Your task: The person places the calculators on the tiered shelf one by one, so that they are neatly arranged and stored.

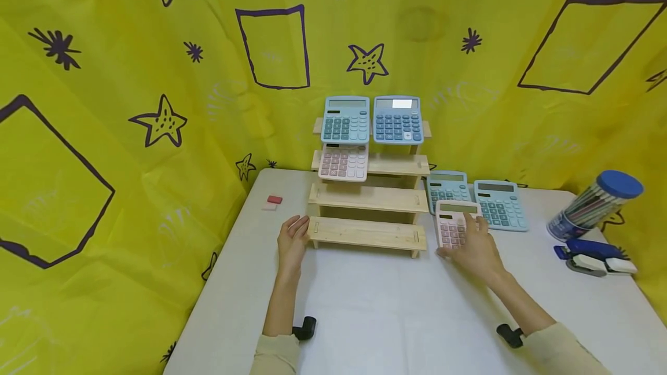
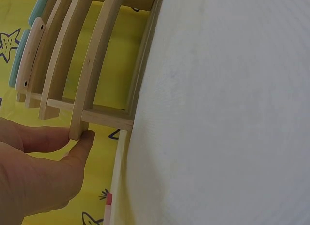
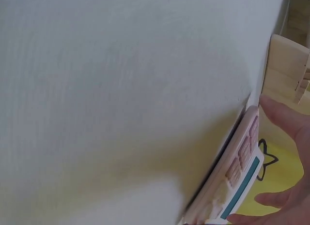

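My left hand (image 1: pixel 293 242) is at the left end of the lowest board of a tiered wooden stand (image 1: pixel 365 232); thumb and finger pinch the board's corner in the left wrist view. My right hand (image 1: pixel 476 250) spans a pink calculator (image 1: pixel 452 235) right of the stand, thumb at its left side and fingertips along the right. Just behind it lie two light-blue calculators (image 1: pixel 447 183) (image 1: pixel 501 204), partly overlapped by the pink one. On the top tier stand a teal-keyed calculator (image 1: pixel 346 120) and a blue one (image 1: pixel 398 120). Another pink calculator (image 1: pixel 344 162) leans on the second tier.
At the right are a blue-lidded jar of pencils (image 1: pixel 594 204), a blue stapler (image 1: pixel 594 249) and white-and-grey items (image 1: pixel 589 265) beside it. Red and pale pink erasers (image 1: pixel 274 199) lie at the left of the white table (image 1: pixel 385 311). A yellow patterned curtain (image 1: pixel 323 62) hangs behind.
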### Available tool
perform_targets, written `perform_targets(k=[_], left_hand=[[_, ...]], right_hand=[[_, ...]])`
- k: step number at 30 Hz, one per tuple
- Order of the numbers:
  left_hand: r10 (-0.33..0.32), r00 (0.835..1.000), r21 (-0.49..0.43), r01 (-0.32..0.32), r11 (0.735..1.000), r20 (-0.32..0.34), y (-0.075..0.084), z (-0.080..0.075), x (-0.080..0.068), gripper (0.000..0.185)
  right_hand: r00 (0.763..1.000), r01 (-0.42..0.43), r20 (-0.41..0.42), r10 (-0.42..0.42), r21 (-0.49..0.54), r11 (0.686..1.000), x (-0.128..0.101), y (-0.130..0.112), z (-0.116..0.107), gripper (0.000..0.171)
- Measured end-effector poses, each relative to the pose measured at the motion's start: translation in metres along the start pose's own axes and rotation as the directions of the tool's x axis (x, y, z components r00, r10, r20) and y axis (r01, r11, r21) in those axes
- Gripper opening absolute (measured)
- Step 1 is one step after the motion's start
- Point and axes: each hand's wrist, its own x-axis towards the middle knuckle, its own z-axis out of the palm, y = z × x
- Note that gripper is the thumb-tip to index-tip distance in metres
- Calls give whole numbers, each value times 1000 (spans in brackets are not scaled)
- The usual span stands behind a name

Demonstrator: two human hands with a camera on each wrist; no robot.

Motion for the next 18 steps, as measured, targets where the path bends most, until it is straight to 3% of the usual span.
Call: perform_targets(k=[18], left_hand=[[-3, 1000, -2, 3, 1000, 17, 1, -1, -2, 56]], right_hand=[[998, -17, -53, 20, 56, 998, -3, -8, 7, 115]])
